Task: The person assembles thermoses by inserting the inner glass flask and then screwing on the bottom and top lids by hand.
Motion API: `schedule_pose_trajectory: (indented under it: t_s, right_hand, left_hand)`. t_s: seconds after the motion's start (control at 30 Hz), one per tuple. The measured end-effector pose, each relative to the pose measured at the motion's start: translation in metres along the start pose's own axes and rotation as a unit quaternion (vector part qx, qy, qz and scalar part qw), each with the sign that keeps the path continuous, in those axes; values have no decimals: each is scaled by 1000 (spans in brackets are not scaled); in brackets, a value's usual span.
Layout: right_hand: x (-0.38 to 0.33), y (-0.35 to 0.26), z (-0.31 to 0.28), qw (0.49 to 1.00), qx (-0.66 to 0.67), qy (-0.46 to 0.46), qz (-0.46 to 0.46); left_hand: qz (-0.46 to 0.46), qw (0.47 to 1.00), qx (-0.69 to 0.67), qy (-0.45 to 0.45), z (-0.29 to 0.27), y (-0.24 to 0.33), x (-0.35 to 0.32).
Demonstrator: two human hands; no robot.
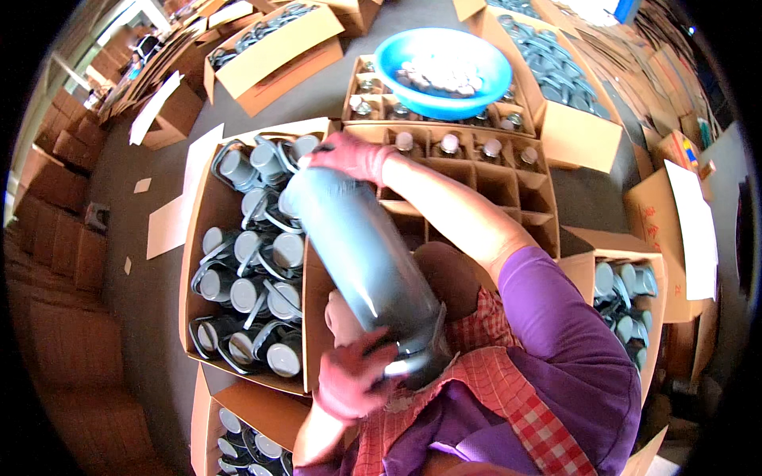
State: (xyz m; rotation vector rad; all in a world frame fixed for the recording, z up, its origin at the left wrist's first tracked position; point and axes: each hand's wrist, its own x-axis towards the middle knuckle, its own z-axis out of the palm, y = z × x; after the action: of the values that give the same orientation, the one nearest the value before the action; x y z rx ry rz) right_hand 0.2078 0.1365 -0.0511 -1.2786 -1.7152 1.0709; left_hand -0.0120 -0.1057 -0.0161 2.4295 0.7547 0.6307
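Observation:
A large, shiny, dark blue-grey cylindrical flask (353, 246) lies slantwise across my lap, its far end up and to the left. My right hand (347, 156), in a red glove, is closed round that far end. My left hand (355, 377), also red-gloved and partly blurred, holds the near end, where a bright, shiny part shows by the fingers. An open carton (186, 317) to the left is filled with dark cup-like parts (248, 295) that have pale grey round ends and strap-like handles. Beyond my right forearm stands a divided carton (548, 170) with several bottle-like pieces (450, 144) with pale tops.
A blue basin (444, 111) of small whitish pieces rests on another divided carton at the back. More cartons of dark parts stand at far left (278, 75), far right (579, 131), right (627, 258) and near left (202, 420). Stacked boxes (71, 333) line the left side.

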Motion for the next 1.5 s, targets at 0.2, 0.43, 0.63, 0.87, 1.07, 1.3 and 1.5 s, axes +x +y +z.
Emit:
schedule_pose_trajectory:
  t_s: [0.2, 0.43, 0.63, 0.87, 1.07, 1.3, 1.5]
  right_hand:
    - [-83, -67, 2, 935, -346, -71, -12]
    - [-128, -58, -22, 965, -139, 103, -196]
    - [-123, -16, -28, 957, 170, 40, -231]
    - [-111, -38, -29, 948, 124, 67, -287]
    - [-122, 0, -60, 989, 1, 77, -126]
    - [-106, -21, -46, 918, 24, 86, -386]
    - [-117, 56, -34, 970, 153, 172, -72]
  left_hand:
    - [50, 996, -54, -43, 47, -26, 42]
    - [-52, 912, -235, 331, 13, -124, 101]
    - [29, 690, -710, 140, 14, -117, 151]
    - [6, 797, -562, 222, 7, -159, 151]
    - [37, 807, -551, 211, -24, -75, 145]
    - [189, 592, -779, 89, 9, -91, 149]
    - [34, 945, -283, 158, -23, -96, 151]
